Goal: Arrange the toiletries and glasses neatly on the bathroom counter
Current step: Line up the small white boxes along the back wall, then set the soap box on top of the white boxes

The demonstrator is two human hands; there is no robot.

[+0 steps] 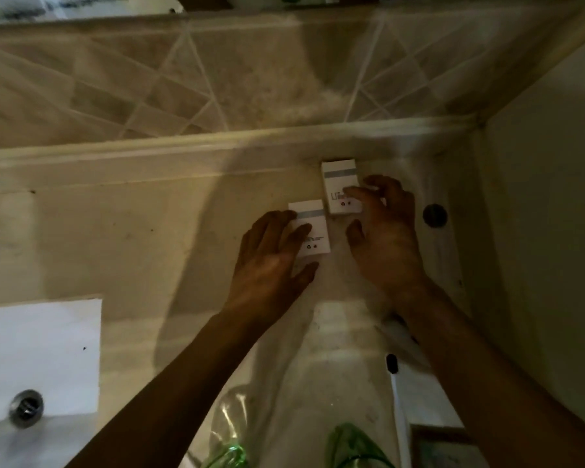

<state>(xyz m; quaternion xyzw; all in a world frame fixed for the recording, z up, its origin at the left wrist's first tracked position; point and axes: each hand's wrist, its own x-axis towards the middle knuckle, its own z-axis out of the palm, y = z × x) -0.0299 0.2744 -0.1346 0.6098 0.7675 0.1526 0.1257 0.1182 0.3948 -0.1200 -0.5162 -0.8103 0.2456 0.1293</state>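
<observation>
White box [313, 233] under left hand [271, 255] fingers, spread flat, second white box [340, 187] at one o'clock, right hand [384, 231] fingers splayed touching it, beige counter [115, 231].

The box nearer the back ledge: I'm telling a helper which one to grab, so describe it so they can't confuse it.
Find the beige counter and follow it to its right corner below the tiled wall. Two small white boxes lie there; take the rear box, under the right hand fingertips. Unlike the front box under the left hand, it abuts the back ledge.
</observation>
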